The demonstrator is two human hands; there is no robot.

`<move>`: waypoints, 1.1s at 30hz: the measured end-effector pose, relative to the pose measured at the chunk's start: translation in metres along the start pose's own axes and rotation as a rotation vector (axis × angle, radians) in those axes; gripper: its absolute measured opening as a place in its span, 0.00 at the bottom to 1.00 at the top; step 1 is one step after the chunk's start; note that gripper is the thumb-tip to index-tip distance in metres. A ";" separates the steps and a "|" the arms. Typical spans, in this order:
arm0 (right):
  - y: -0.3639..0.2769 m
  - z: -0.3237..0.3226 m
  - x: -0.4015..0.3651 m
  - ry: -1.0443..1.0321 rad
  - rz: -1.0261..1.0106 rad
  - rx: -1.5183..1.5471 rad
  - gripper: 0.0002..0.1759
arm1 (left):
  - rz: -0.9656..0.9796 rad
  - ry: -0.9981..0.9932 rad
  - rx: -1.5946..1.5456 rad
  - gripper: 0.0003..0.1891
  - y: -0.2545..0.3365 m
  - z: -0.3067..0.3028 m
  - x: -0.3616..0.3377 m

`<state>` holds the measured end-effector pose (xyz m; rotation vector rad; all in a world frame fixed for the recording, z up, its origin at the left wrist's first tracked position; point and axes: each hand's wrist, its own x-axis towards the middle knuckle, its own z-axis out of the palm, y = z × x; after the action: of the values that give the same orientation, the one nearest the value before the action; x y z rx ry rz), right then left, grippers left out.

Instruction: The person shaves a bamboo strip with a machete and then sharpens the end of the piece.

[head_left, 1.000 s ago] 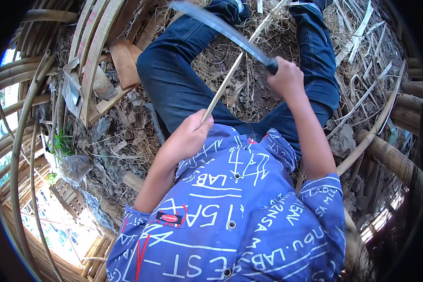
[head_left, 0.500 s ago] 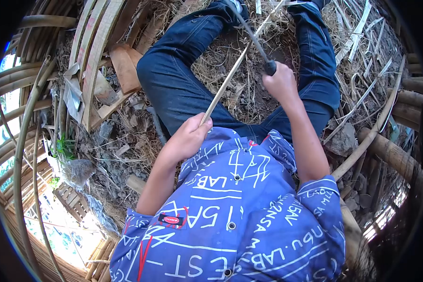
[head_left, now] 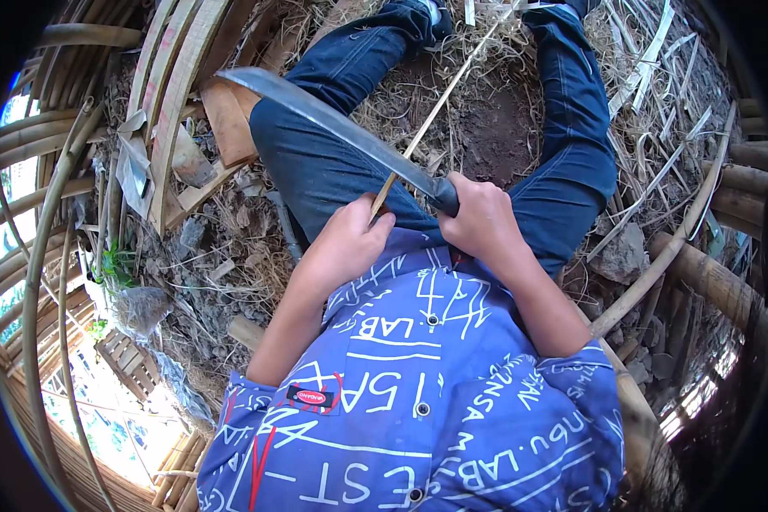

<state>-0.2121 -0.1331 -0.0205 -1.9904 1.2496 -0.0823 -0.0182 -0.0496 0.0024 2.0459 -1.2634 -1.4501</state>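
Observation:
Wrapped round the dark handle of a machete is my right hand, close in front of the shirt. The long grey blade points to the upper left, over the thigh, and crosses a thin bamboo strip near its lower end. My left hand is closed on that near end, thumb along it. From there the strip slants up and away between the legs, its far end close to the feet. Blue jeans cover the spread legs on both sides.
Wooden boards and a brown wood block lie at the left. Pale shavings litter the ground at the right, beside a rock and a thick bamboo pole. Curved bamboo poles rise along the left edge.
My right hand has drawn the machete back toward the body, and the blade has swung to point left, across the strip's near part. My left hand stays nearly in place.

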 end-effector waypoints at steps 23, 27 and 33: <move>0.074 -0.069 0.087 0.183 0.188 -0.480 0.13 | -0.096 -0.222 -0.396 0.09 0.002 0.003 -0.009; 0.058 -0.044 0.057 0.253 0.143 -0.207 0.12 | -0.083 -0.245 -0.380 0.09 0.007 -0.008 -0.005; -0.002 -0.017 -0.004 -0.034 0.009 -0.114 0.10 | -0.065 -0.070 -0.106 0.09 0.005 0.004 -0.005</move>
<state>-0.2201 -0.1397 -0.0061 -2.0743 1.2661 0.0270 -0.0244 -0.0476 0.0065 1.9997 -1.1304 -1.5946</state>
